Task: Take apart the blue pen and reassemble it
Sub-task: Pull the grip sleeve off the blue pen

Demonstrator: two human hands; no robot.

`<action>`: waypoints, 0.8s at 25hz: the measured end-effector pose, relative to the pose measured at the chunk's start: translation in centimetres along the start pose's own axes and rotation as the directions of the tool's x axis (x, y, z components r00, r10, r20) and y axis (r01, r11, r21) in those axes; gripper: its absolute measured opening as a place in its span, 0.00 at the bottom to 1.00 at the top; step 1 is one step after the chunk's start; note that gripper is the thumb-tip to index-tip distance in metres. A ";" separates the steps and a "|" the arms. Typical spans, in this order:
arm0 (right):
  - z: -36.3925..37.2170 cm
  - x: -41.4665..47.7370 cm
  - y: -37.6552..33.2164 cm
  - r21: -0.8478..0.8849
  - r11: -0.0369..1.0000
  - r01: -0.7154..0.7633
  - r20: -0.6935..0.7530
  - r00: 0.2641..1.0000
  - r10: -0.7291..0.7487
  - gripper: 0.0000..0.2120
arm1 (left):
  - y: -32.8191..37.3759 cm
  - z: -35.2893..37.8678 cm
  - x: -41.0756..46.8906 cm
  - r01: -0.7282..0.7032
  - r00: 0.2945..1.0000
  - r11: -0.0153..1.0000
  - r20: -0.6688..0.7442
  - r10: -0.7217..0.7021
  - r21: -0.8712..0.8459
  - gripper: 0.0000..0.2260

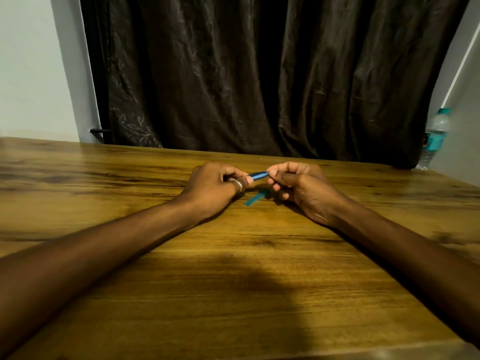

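Note:
A short length of the blue pen [258, 174] shows between my two hands, held just above the wooden table [233, 255]. My left hand [215, 188], with a silver ring on the thumb, pinches its left end. My right hand [298, 185] pinches the tapered right end with fingertips. The rest of the pen body is hidden inside my left fist. A separate teal-blue pen part [255, 198] lies flat on the table just below and between my hands, touching neither.
A dark curtain [259, 74] hangs behind the table's far edge. A clear water bottle [436, 136] with a teal cap and label stands at the far right corner. Both forearms rest across the tabletop.

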State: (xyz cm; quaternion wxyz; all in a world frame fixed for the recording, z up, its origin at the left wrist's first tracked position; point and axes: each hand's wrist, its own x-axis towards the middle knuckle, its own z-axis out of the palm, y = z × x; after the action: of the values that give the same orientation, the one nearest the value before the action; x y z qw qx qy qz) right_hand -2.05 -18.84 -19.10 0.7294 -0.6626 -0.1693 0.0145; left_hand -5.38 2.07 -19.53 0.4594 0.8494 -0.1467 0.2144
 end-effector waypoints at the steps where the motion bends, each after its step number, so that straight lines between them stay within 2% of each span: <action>1: -0.3 0.1 -0.1 -0.004 1.000 0.008 -0.035 0.999 -0.009 0.05 | -0.1 -0.1 0.1 0.020 1.000 0.999 -0.006 -0.020 -0.030 0.06; 2: -0.8 0.1 -0.3 -0.049 0.999 0.021 -0.077 0.997 -0.025 0.05 | -0.2 -0.2 0.1 0.044 0.999 0.997 -0.014 -0.045 -0.070 0.05; 3: -1.2 0.2 -0.4 -0.169 0.984 0.046 -0.116 0.991 -0.066 0.06 | -0.2 -0.3 0.2 0.063 0.997 0.993 -0.026 -0.066 -0.103 0.05; 5: -1.7 0.3 -0.4 -0.510 0.854 0.103 -0.112 0.977 -0.184 0.08 | -0.4 -0.4 0.3 0.069 0.996 0.992 -0.053 -0.075 -0.110 0.05; 6: -1.8 0.4 -0.3 -0.620 0.774 0.125 -0.078 0.973 -0.219 0.08 | -0.4 -0.3 0.3 0.064 0.996 0.994 -0.061 -0.070 -0.091 0.05; 13: -2.0 0.3 -0.1 -0.840 0.489 0.237 0.158 0.967 -0.198 0.06 | -0.5 0.0 0.5 0.062 0.996 0.998 -0.068 -0.064 -0.032 0.06; 16: -1.9 0.3 0.0 -0.831 0.505 0.232 0.163 0.970 -0.178 0.07 | -0.6 0.1 0.5 0.065 0.996 0.997 -0.063 -0.067 -0.033 0.06; 20: -1.7 0.3 0.0 -0.750 0.643 0.155 0.038 0.981 -0.192 0.07 | -0.7 0.1 0.6 0.066 0.996 0.997 -0.050 -0.069 -0.047 0.06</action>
State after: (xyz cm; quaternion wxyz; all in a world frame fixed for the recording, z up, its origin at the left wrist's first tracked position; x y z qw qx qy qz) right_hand -1.31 -20.44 -19.18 0.3937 -0.8846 -0.2062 -0.1412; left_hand -4.55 2.32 -19.79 0.4893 0.8373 -0.1108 0.2172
